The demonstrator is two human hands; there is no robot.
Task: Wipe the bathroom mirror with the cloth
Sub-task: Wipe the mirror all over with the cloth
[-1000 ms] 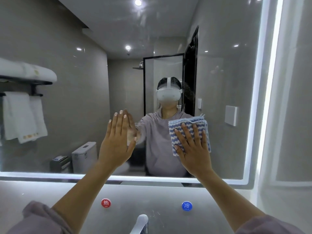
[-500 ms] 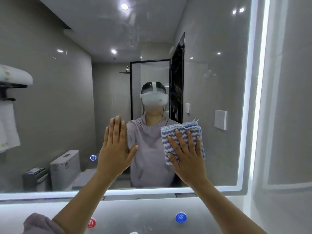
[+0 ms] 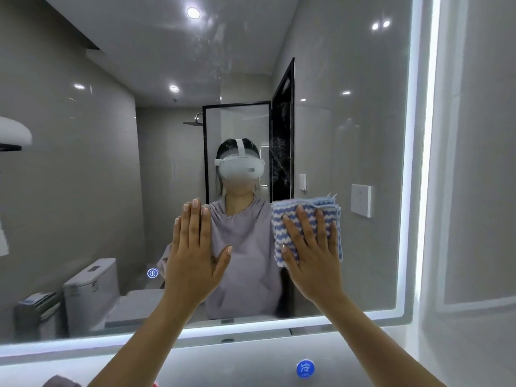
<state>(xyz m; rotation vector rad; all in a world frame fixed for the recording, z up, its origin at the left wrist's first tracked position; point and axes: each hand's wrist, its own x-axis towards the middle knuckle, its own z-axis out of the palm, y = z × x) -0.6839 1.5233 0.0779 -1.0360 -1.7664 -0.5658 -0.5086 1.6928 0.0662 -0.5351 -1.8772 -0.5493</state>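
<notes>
The large bathroom mirror (image 3: pixel 349 141) fills most of the view, edged by a lit strip along its bottom and right side. A folded blue-and-white striped cloth (image 3: pixel 301 216) lies flat against the glass at centre right. My right hand (image 3: pixel 312 255) presses on it with straight, spread fingers. My left hand (image 3: pixel 192 255) rests flat on the bare glass to the left of the cloth, fingers straight and together, thumb out. The mirror shows a person in a grey top wearing a white headset.
A small round lit touch icon (image 3: pixel 152 273) glows on the mirror left of my left hand. Below the mirror, a blue round tap marker (image 3: pixel 305 368) sits on the grey wall. A grey tiled wall (image 3: pixel 480 191) stands to the right. Reflected toilet and bin show lower left.
The view has shifted up and to the right. Both hands stay flat on the glass, and the cloth under my right hand has slid slightly lower and to the right.
</notes>
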